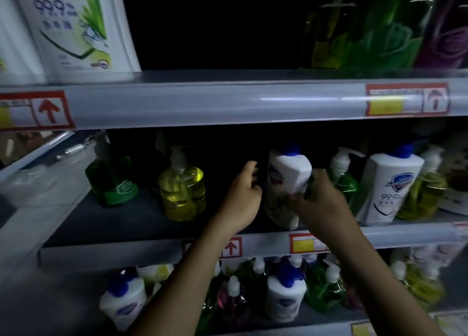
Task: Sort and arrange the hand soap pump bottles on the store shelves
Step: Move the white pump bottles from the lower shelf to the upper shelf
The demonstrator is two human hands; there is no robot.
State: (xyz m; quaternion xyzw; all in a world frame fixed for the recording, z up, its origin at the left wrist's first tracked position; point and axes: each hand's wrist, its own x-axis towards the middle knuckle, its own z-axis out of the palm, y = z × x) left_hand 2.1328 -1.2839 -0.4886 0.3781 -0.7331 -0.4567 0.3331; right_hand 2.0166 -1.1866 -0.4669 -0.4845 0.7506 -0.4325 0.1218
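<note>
Two hands work the middle shelf (pixel 114 224). The right hand (pixel 321 198) is wrapped around a tilted white bottle (pixel 288 183); the left hand (pixel 244 196), loosely curled just left of that bottle, holds nothing visible. A yellow bottle (pixel 182 191) and green bottle (pixel 111 181) stand further left; the gaps between them suggest sorting remains unfinished.

Right hand (pixel 319 198) is covering the white bottle's (pixel 286 183) lower label; refill pouch (pixel 76 29) at 11 o'clock is running off-frame; bottles (pixel 379 26) at 1 o'clock are blurring out.
</note>
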